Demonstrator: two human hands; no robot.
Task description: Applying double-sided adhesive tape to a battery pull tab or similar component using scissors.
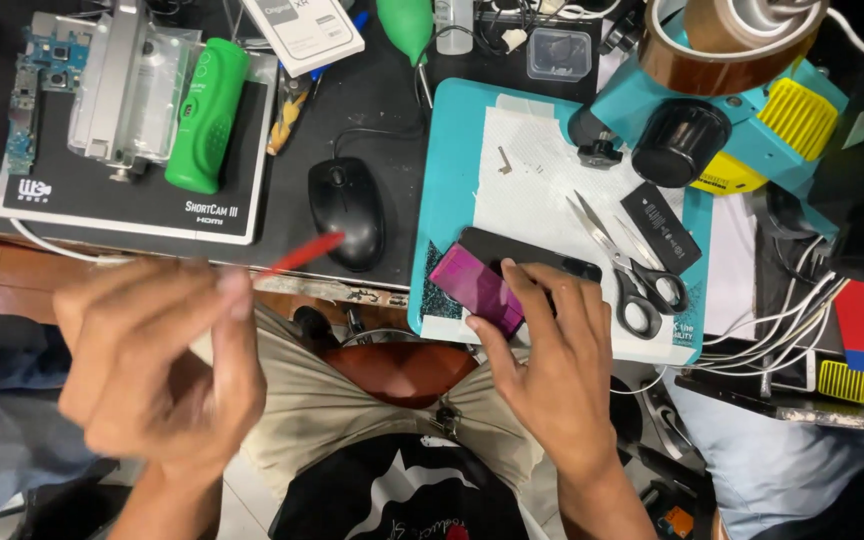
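red tool in left hand points up-right.

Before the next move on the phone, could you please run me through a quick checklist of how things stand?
1. Right hand steadying the phone: ok, fingers rest on it.
2. Phone on the teal mat: ok, at its near edge.
3. Left hand gripping the red tool: ok, though blurred.
4. Tool tip on the phone: not ok, apart.
5. Scissors away from the fingers: ok, beside them.
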